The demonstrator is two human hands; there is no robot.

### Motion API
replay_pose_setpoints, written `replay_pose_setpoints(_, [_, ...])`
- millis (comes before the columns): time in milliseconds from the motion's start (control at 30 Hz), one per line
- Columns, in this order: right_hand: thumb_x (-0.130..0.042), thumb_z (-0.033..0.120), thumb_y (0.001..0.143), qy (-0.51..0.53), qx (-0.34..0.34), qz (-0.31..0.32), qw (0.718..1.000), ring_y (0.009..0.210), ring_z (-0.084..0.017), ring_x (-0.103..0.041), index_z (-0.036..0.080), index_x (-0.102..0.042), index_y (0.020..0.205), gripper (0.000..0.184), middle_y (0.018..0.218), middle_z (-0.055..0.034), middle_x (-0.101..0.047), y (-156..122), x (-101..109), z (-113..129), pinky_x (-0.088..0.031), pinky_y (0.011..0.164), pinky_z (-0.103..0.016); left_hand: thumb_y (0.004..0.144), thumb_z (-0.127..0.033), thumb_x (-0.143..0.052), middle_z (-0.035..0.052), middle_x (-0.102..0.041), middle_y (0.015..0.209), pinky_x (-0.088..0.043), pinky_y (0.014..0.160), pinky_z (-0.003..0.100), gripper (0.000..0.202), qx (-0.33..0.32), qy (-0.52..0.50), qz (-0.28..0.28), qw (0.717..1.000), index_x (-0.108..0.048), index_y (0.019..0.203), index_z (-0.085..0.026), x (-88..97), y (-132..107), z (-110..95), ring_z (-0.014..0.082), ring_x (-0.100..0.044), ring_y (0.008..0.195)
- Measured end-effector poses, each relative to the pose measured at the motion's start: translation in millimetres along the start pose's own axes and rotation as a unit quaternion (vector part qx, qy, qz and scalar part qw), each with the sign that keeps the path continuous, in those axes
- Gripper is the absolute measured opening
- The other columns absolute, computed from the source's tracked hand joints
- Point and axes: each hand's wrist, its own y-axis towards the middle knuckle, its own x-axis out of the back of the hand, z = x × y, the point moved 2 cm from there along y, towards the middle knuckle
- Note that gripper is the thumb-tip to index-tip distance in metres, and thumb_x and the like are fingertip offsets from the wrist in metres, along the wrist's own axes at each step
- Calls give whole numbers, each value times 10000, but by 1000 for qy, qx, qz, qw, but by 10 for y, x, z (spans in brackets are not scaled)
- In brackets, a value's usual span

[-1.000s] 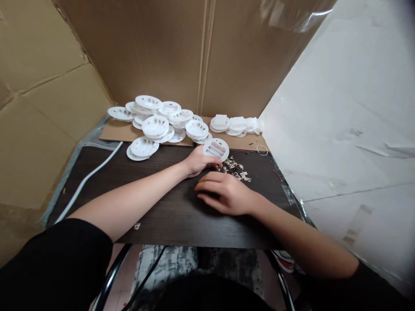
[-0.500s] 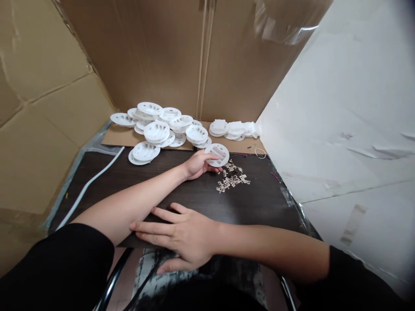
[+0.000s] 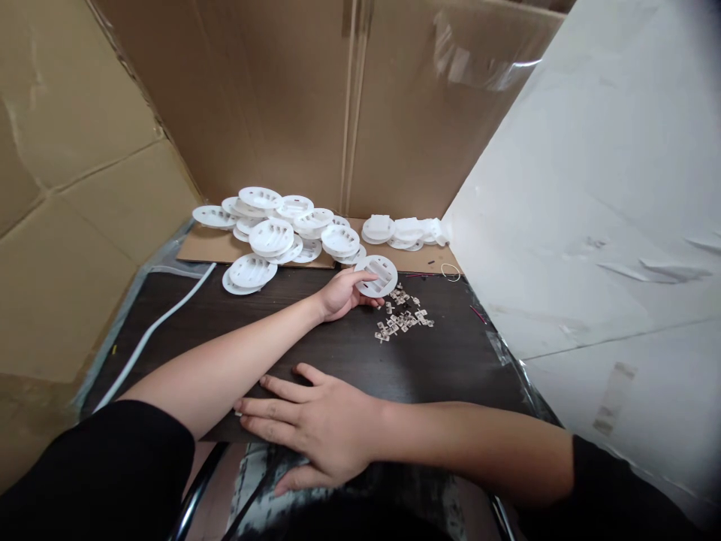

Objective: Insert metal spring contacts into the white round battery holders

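Note:
My left hand grips a round white plastic battery holder by its left edge, thumb on top and fingers underneath. Moulded slots show on its upward face. Just below and right of it lies a loose pile of small metal contact plates on the dark tabletop. My right hand rests palm down at the table's front edge, fingers spread, close to my left forearm. A small pale bit shows by one right fingertip; I cannot make out what it is.
Several similar white discs lie heaped on cardboard at the back left. Another row of white holders, flat backs up, sits back right. A pale cable runs along the left. A rubber band lies back right. Cardboard walls enclose the table.
The whole view has shifted slightly, with the table lower in the picture. My right fingertips have drawn a little away from my left forearm. My left hand keeps the same hold.

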Motion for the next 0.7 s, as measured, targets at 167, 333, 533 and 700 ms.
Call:
replay_pose_setpoints(167, [-512,681,1087,8,4,-2,1000,1561,-392,-418,159,-552,1597,731,1773,-148,-397,12,36,-5,-470,1107,-567,815,-326,-798,151,-820,916,-564,665,322,342,-1,1,1,1000,-753,1074,-107,18,-1,8,222,-748,704])
replay_pose_setpoints(333, [-453,635,1115,19,2,-23,1000,1423,-394,-523,89,-630,1498,690,1661,-202,-534,-16,81,-55,-464,1042,-555,809,-335,-800,147,-821,908,-544,632,310,344,-3,0,-1,1000,-754,1065,-111,14,-6,10,226,-750,694])
replay_pose_setpoints(533, [-492,286,1131,15,-22,-38,999,1116,-298,-634,106,-711,1320,341,1411,-183,-719,-247,98,-328,-467,920,-465,817,-321,-793,127,-804,871,-526,591,298,328,-13,4,-8,1000,-740,1055,-101,-24,-30,3,218,-741,660])
replay_pose_setpoints(700, [-466,185,1121,63,-76,-55,994,1089,-282,-643,117,-733,1253,306,1247,-171,-762,-453,94,-609,-524,957,-425,827,-314,-787,142,-813,898,-525,591,297,327,-16,7,-9,1000,-723,1073,-108,-32,-37,5,213,-739,656])
